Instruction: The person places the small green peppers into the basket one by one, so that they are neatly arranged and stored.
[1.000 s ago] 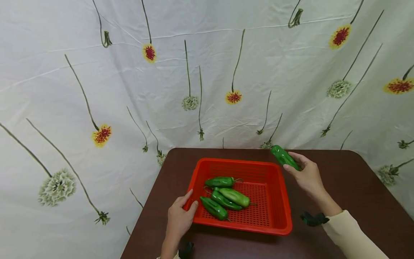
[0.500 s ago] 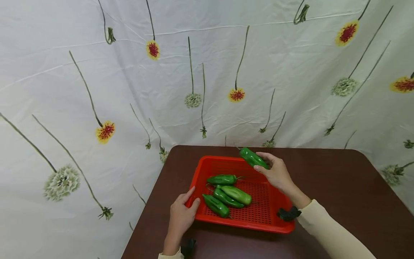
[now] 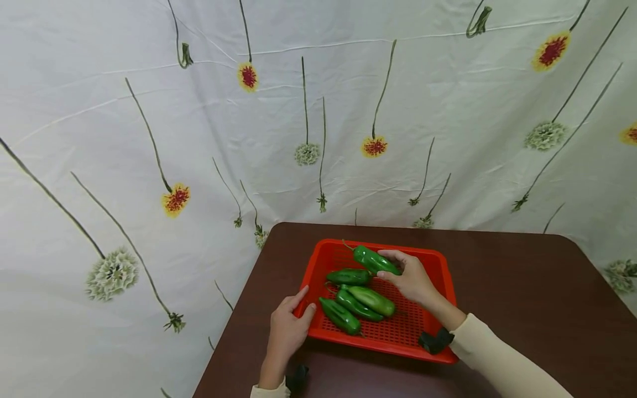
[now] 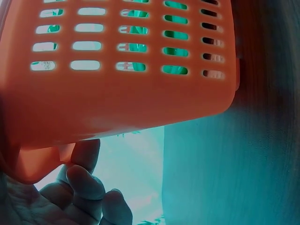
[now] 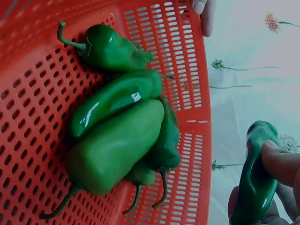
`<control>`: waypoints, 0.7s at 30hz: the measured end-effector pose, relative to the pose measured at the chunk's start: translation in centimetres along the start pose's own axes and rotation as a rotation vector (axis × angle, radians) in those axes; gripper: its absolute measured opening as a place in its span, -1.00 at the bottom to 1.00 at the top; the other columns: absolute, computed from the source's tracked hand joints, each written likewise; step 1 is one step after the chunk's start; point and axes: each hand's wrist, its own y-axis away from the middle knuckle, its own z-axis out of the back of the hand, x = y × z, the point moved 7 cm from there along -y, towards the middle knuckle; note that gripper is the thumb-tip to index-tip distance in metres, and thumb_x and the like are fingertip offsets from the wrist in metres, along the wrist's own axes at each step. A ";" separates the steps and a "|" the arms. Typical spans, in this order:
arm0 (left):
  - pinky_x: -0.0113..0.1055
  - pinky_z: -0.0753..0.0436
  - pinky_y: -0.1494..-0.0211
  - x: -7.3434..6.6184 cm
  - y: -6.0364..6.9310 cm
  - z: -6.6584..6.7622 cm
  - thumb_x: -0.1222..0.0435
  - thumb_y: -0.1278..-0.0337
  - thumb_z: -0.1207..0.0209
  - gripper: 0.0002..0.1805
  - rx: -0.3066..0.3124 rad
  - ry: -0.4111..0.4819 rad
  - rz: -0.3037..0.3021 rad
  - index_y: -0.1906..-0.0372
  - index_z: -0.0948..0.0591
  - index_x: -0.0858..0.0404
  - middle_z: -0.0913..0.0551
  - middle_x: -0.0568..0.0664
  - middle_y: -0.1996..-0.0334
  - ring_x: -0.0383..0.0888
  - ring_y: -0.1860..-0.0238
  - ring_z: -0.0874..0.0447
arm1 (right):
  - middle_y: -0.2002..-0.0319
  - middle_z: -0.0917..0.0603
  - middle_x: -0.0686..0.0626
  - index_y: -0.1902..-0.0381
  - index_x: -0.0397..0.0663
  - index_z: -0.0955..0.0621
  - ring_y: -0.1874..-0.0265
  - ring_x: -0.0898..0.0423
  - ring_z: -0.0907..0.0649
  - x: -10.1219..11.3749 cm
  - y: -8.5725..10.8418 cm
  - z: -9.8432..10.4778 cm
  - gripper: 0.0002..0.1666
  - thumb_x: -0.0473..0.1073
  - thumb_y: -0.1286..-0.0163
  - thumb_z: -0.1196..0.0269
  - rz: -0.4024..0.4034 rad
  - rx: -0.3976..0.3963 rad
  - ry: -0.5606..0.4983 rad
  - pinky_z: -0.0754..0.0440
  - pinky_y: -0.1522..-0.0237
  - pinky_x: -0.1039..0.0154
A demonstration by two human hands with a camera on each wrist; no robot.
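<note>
My right hand [image 3: 410, 279] pinches a dark green pepper [image 3: 372, 258] between thumb and fingers, over the back part of a red plastic basket [image 3: 380, 345]. Its thin stem points to the back left. In the right wrist view the thumb lies along this held pepper [image 5: 255, 183]. Several green peppers lie on the basket's left side, among them a paler one [image 3: 374, 299] and a dark one [image 3: 340, 317] near the front. My left hand [image 3: 290, 330] grips the basket's left rim; in the left wrist view, curled fingers [image 4: 86, 183] show beneath that rim.
The basket stands on a dark brown table [image 3: 517, 298] with rounded back corners. Behind the table hangs a pale cloth [image 3: 278, 121] printed with flowers. A black strap-like piece [image 3: 435, 341] sits at the right wrist, over the basket's right side.
My right hand has carried the held pepper left and down, from beyond the basket's right rim to over its inside. My left hand stays on the rim, and the head view has shifted slightly.
</note>
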 end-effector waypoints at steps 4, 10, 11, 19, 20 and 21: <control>-0.41 -0.60 0.33 0.0 0.0 0.2 0.19 -0.16 -0.37 -0.50 0.005 0.006 0.005 -0.25 -0.64 -0.03 -0.72 -0.04 0.08 -0.22 0.30 -0.61 | -0.18 -0.64 -0.14 -0.29 -0.01 -0.56 0.06 0.00 -0.66 0.2 -0.3 -0.7 -0.39 -0.23 -0.28 -0.41 0.001 0.020 -0.001 -0.64 0.18 0.30; -0.41 -0.60 0.31 0.1 0.2 0.1 0.20 -0.16 -0.38 -0.49 0.015 0.010 0.020 -0.25 -0.64 -0.06 -0.72 -0.05 0.06 -0.22 0.29 -0.61 | -0.13 -0.67 -0.10 -0.28 0.02 -0.58 0.06 0.04 -0.68 0.4 -0.4 -1.8 -0.40 -0.24 -0.27 -0.42 -0.009 0.075 0.010 -0.66 0.18 0.28; -0.42 -0.60 0.31 0.1 0.2 0.0 0.19 -0.15 -0.38 -0.49 0.017 0.009 0.026 -0.26 -0.64 -0.07 -0.72 -0.05 0.06 -0.22 0.28 -0.61 | -0.13 -0.68 -0.10 -0.28 0.02 -0.58 0.06 0.04 -0.68 0.4 -0.4 -2.0 -0.40 -0.24 -0.27 -0.42 -0.004 0.086 0.015 -0.67 0.16 0.27; -0.41 -0.61 0.30 -0.4 0.2 0.3 0.20 -0.15 -0.38 -0.49 0.007 -0.003 0.008 -0.25 -0.64 -0.05 -0.73 -0.06 0.08 -0.21 0.27 -0.63 | -0.07 -0.70 -0.07 -0.25 -0.02 -0.58 0.05 0.05 -0.67 0.5 -0.9 -3.2 -0.42 -0.27 -0.25 -0.43 0.038 0.169 0.054 -0.63 0.08 0.22; -0.42 -0.62 0.29 -0.4 0.2 0.3 0.20 -0.15 -0.38 -0.49 0.005 -0.004 0.006 -0.25 -0.65 -0.05 -0.73 -0.06 0.08 -0.22 0.27 -0.63 | -0.08 -0.69 -0.07 -0.25 -0.02 -0.58 0.05 0.05 -0.67 0.4 -0.9 -3.3 -0.41 -0.26 -0.26 -0.42 0.046 0.183 0.060 -0.63 0.08 0.22; -0.42 -0.61 0.30 -0.4 0.2 0.4 0.21 -0.15 -0.38 -0.49 0.003 -0.003 0.003 -0.25 -0.65 -0.05 -0.72 -0.07 0.09 -0.22 0.27 -0.63 | -0.09 -0.69 -0.07 -0.26 -0.03 -0.57 0.03 0.04 -0.67 0.4 -1.0 -3.5 -0.41 -0.26 -0.26 -0.42 0.056 0.196 0.063 -0.63 0.07 0.20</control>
